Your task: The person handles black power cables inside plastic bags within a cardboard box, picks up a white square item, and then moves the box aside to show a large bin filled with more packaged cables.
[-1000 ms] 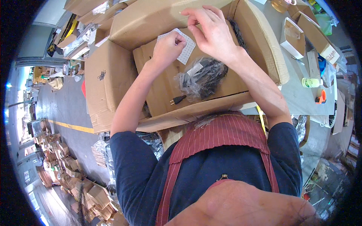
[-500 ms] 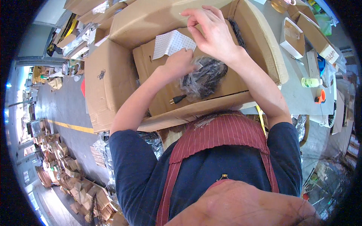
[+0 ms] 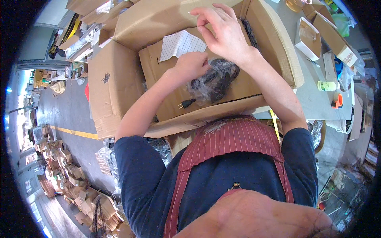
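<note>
Over an open cardboard box (image 3: 104, 85), my left hand (image 3: 192, 65) is closed, knuckles up. It is at the upper left edge of a clear plastic bag (image 3: 202, 86) with a dark bundle inside; what its fingers hold, if anything, is hidden. A black power plug (image 3: 186, 103) sticks out beside the bag's lower end. Higher up, my right hand (image 3: 226, 35) is raised above the box with fingers apart, nothing visible in them. A white dotted sheet (image 3: 180, 44), creased, lies beyond my left hand on the brown cardboard layer (image 3: 164, 89) within the box.
The box stands on a grey table (image 3: 313, 105). To the right are a small white carton (image 3: 307, 39), a bottle of pale green liquid (image 3: 328, 85) and an orange tape roll (image 3: 337, 100). Stacked flattened cardboard (image 3: 85, 194) covers floor at the lower left, near a yellow line (image 3: 75, 133).
My left hand, blurred before, has shifted slightly right and is now sharper. The plastic bag's top has settled a little. My right hand stays almost where it was.
</note>
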A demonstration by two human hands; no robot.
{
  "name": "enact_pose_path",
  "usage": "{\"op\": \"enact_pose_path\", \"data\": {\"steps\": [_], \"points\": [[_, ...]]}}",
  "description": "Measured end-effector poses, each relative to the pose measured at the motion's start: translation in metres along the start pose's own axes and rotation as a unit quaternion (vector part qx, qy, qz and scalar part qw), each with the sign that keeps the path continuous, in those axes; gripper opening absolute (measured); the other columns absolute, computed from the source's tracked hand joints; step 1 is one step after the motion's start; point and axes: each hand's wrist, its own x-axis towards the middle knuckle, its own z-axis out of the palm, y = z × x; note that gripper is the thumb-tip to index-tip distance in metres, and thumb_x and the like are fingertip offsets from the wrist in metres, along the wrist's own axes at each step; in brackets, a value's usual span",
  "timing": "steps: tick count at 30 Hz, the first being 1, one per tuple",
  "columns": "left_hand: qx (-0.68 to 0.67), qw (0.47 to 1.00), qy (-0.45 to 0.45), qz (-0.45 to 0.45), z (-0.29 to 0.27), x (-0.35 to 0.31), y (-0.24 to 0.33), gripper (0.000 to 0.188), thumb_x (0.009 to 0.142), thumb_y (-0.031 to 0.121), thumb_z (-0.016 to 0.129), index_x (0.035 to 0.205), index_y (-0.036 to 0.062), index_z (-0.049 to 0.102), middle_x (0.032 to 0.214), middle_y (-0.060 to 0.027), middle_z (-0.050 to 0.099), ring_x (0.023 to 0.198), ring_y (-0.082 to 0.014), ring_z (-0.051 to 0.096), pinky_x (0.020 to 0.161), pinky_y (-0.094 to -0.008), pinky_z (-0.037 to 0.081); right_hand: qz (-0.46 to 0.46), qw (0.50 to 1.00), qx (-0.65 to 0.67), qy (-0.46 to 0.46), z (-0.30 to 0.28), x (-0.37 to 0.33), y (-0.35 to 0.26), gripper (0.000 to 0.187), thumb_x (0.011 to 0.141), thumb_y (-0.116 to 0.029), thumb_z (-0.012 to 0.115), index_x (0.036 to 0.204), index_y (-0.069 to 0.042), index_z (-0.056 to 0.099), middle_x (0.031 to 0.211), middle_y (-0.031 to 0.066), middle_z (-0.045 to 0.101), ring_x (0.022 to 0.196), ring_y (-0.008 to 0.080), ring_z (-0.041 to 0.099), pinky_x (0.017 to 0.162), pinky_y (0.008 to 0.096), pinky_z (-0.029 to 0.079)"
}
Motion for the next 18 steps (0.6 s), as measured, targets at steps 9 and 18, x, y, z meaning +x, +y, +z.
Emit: {"op": "enact_pose_path", "data": {"steps": [9, 18], "points": [[0.032, 0.997, 0.069, -0.03, -0.028, 0.004, -0.002, 0.018, 0.085, 0.023, 0.065, 0.083, 0.0052, 0.065, 0.081, -0.0152, 0.07, 0.077, -0.0353, 0.068, 0.071, -0.0459, 0.053, 0.004, 1.0, -0.011, 0.014, -0.003, 0.002, 0.002, 0.038, 0.078, 0.005, 0.06, 0.114, -0.006, 0.058, 0.083, 0.0061, 0.059, 0.086, 0.0273, 0.062, 0.1, 0.0487, 0.042], [0.067, 0.984, 0.162, -0.026, -0.046, 0.005, -0.012, 0.017, 0.08, 0.021, 0.068, 0.075, 0.0052, 0.065, 0.075, -0.0132, 0.069, 0.069, -0.0327, 0.068, 0.064, -0.0439, 0.055, 0.006, 1.0, -0.011, 0.016, -0.005, 0.003, 0.004, 0.038, 0.078, 0.005, 0.06, 0.114, -0.006, 0.06, 0.083, 0.0058, 0.058, 0.085, 0.0273, 0.061, 0.099, 0.0479, 0.042]]}}
